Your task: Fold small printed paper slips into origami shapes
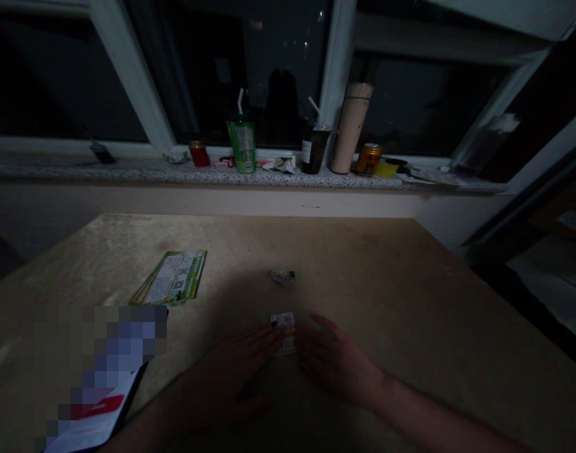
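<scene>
A small folded piece of printed paper lies on the tan table right in front of me. My left hand rests flat on the table with its fingers stretched out, the fingertips touching the paper's left edge. My right hand lies flat on the other side, fingers extended and touching the paper's right edge. A little farther away sits a small crumpled folded scrap. The scene is dim.
A stack of green printed flyers lies at the left, and a white and red leaflet near the front left edge. On the stone windowsill stand a green cup with straw, a dark cup, a tall tumbler and cans.
</scene>
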Tool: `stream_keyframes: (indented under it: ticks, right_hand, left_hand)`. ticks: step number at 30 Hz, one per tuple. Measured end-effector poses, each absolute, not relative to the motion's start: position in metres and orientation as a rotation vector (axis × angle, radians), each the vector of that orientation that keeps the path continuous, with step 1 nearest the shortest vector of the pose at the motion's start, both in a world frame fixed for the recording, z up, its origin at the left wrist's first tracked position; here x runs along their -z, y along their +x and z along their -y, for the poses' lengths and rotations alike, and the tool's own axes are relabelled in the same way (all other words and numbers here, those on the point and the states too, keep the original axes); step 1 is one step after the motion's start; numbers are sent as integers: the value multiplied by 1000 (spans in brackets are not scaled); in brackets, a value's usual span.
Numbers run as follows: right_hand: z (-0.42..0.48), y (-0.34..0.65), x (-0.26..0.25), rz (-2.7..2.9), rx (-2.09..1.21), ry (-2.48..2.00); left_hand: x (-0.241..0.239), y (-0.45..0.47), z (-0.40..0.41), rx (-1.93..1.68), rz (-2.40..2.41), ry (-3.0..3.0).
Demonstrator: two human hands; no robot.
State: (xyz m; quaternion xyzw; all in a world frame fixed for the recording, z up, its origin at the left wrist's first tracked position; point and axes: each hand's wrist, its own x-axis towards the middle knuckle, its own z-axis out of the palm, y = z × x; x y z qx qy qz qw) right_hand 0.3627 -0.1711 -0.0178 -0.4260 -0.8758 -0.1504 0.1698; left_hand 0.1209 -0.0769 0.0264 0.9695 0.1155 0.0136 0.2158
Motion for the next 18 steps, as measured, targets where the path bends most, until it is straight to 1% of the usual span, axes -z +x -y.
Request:
stream_keyframes:
  ticks: [13, 18]
  right_hand:
    - [174, 360, 7, 2437, 247, -1249]
    - [174, 362, 3, 2360, 46, -1242]
  left_hand:
    - [-28, 121, 78, -70, -325, 2702]
    - [-29, 121, 78, -53, -331, 2707]
